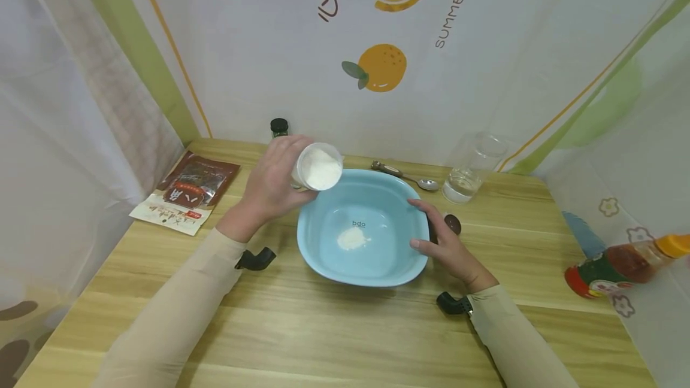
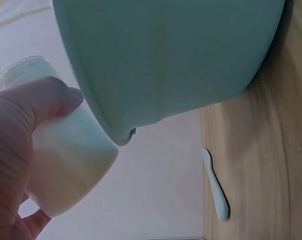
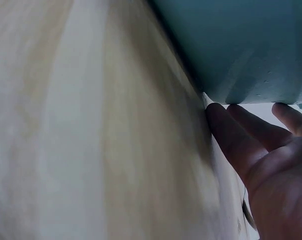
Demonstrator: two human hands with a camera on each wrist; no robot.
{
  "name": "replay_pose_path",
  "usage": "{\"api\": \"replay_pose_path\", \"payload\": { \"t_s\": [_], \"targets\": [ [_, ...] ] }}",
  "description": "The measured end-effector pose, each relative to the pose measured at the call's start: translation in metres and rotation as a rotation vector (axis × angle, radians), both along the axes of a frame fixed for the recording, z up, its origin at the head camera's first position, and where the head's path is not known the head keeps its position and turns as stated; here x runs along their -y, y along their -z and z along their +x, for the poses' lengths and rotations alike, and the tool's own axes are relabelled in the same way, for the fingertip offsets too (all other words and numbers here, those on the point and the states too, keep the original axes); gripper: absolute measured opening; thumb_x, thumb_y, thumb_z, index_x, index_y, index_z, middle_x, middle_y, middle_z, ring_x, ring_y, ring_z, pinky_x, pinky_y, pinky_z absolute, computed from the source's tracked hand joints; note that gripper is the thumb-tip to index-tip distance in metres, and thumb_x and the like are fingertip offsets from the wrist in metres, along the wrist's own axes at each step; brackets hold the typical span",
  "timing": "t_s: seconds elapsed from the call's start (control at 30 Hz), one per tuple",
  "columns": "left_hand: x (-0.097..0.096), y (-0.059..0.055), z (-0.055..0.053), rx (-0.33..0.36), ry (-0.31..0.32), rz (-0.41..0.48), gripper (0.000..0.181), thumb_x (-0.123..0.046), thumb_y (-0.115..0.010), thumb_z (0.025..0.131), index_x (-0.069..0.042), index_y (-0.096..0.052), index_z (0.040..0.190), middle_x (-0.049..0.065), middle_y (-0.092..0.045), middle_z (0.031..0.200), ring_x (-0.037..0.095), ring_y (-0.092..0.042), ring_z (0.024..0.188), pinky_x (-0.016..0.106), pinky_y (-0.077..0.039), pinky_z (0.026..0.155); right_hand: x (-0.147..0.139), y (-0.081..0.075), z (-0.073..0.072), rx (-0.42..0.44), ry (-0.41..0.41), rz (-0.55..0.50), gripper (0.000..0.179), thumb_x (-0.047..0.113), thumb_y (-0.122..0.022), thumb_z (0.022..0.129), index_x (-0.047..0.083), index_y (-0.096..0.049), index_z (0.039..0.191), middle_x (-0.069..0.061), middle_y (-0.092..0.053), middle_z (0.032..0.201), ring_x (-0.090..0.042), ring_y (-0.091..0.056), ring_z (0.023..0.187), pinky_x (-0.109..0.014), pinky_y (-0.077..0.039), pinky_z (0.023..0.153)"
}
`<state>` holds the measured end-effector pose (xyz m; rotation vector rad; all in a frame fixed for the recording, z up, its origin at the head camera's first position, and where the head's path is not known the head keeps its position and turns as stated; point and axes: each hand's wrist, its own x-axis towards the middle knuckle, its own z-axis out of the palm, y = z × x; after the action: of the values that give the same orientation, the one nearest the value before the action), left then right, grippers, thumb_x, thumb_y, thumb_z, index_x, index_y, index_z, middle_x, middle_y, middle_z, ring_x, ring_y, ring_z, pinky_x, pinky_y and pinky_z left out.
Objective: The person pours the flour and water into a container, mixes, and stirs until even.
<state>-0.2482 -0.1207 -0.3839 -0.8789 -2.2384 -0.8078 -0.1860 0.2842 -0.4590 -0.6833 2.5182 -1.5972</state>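
My left hand (image 1: 275, 178) grips a clear cup of white powder (image 1: 322, 167), thumb on one side and fingers round the other. The cup leans over the left rim of a light blue basin (image 1: 399, 256); in the left wrist view the cup (image 2: 73, 165) is tilted beside the basin's wall. A small heap of white powder (image 1: 353, 238) lies on the basin floor. On the basin's right side rests my right hand (image 1: 450, 250), its extended fingers (image 3: 240, 130) touching the outer wall with their tips.
Behind the basin lie a spoon (image 1: 427, 184) and a glass (image 1: 460, 184) with clear liquid. A dark-capped jar (image 1: 279, 127) stands by the back wall. A brown spice packet (image 1: 188, 187) is at left, a sauce bottle (image 1: 620, 268) at far right, a dark round object (image 1: 453, 224) beside the right hand.
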Motion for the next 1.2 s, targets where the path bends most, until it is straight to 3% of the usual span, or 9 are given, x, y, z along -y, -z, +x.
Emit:
{"api": "replay_pose_path", "payload": {
  "t_s": [0.33,0.7,0.83,1.0,1.2],
  "targets": [
    [0.01,0.001,-0.002,0.063,-0.029,0.062,0.093,-0.015,-0.103,0.07,-0.004,-0.057,0.15,0.018,-0.066,0.144,0.04,-0.056,0.134,0.058,-0.048,0.11,0.002,-0.002,0.001,0.019,-0.003,-0.01,0.079,0.016,-0.07,0.101,0.017,-0.035,0.172,-0.018,-0.025,0.179,-0.049,-0.038,0.155,-0.025,-0.049,0.105],
    [0.029,0.008,-0.003,0.342,-0.118,0.256,0.096,-0.019,-0.102,0.076,-0.01,-0.052,0.158,0.017,-0.062,0.146,0.038,-0.06,0.134,0.065,-0.047,0.11,0.001,0.0,0.0,0.023,0.003,0.005,0.079,0.017,-0.071,0.102,0.02,-0.034,0.172,-0.017,-0.025,0.179,-0.048,-0.039,0.155,-0.023,-0.045,0.108],
    [0.038,0.013,-0.005,0.39,-0.176,0.276,0.098,-0.025,-0.103,0.078,-0.012,-0.05,0.159,0.015,-0.063,0.148,0.04,-0.062,0.135,0.067,-0.048,0.11,0.001,0.0,0.001,0.021,0.004,0.006,0.079,0.017,-0.071,0.102,0.02,-0.034,0.173,-0.017,-0.025,0.179,-0.047,-0.039,0.155,-0.023,-0.045,0.108],
    [0.049,0.018,-0.008,0.43,-0.184,0.322,0.099,-0.023,-0.104,0.078,-0.01,-0.05,0.16,0.014,-0.063,0.151,0.039,-0.059,0.14,0.068,-0.043,0.115,0.001,0.0,0.001,0.007,0.002,0.0,0.079,0.015,-0.07,0.102,0.017,-0.035,0.172,-0.018,-0.026,0.179,-0.048,-0.039,0.154,-0.025,-0.046,0.108],
    [0.065,0.032,-0.014,0.523,-0.205,0.378,0.096,-0.025,-0.101,0.082,-0.01,-0.049,0.161,0.014,-0.061,0.151,0.036,-0.056,0.14,0.066,-0.041,0.118,0.001,-0.001,0.001,0.006,0.006,0.001,0.079,0.014,-0.07,0.102,0.016,-0.035,0.172,-0.019,-0.026,0.178,-0.047,-0.039,0.154,-0.027,-0.046,0.109]
  ]
}}
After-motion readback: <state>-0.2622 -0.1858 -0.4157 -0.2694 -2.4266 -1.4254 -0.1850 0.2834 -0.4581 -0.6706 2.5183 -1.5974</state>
